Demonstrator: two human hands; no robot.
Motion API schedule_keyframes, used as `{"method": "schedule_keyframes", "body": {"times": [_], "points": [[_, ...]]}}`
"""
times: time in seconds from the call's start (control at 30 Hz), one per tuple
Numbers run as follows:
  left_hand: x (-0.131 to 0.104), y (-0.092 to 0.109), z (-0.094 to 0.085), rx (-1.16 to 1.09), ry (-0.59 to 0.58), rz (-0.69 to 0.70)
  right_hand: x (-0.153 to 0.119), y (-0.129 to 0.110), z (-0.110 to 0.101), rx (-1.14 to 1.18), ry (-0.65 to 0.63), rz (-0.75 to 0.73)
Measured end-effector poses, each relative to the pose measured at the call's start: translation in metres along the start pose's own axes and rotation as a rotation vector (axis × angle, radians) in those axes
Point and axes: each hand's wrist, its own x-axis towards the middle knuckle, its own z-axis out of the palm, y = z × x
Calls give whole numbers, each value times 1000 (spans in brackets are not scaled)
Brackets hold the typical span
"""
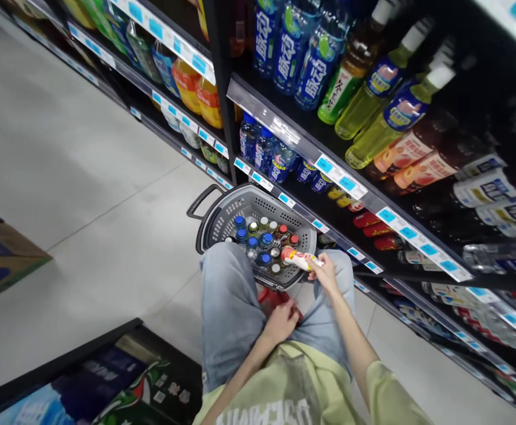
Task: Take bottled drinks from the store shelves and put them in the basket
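Observation:
My right hand (325, 274) is closed around the lower end of a small bottle (300, 259) with a white, yellow and red wrapping and a reddish top. The bottle is tilted nearly flat over the right side of a grey shopping basket (214, 227). Inside the basket, several bottles stand upright, among them a blue-capped bottle (252, 242) and a red-capped bottle (292, 239). Low between my knees, my left hand (282, 321) has its fingers curled at a red object (270, 300). My hand and legs hide most of that object, so its kind is unclear.
Drink shelves (262, 118) run diagonally along the right and upper left, their price-tag edges close beyond the basket. The basket's black handle (202, 200) sticks out left. A cardboard box (5, 257) and a dark printed display (120, 378) stand on the grey floor (107, 171).

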Motion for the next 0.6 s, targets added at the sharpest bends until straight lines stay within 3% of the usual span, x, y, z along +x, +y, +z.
{"method": "schedule_keyframes", "body": {"times": [0.17, 0.3, 0.5, 0.6], "points": [[-9, -11, -1, 369, -65, 79, 72, 6, 60, -162, 90, 56], [-10, -8, -3, 359, -53, 12, 112, 20, 97, -398, 83, 73], [-13, 4, -5, 411, -125, -19, 141, 48, 116, -718, 58, -80], [-15, 17, -5, 564, -188, -38, 150, 57, 120, -836, 12, -127]]}}
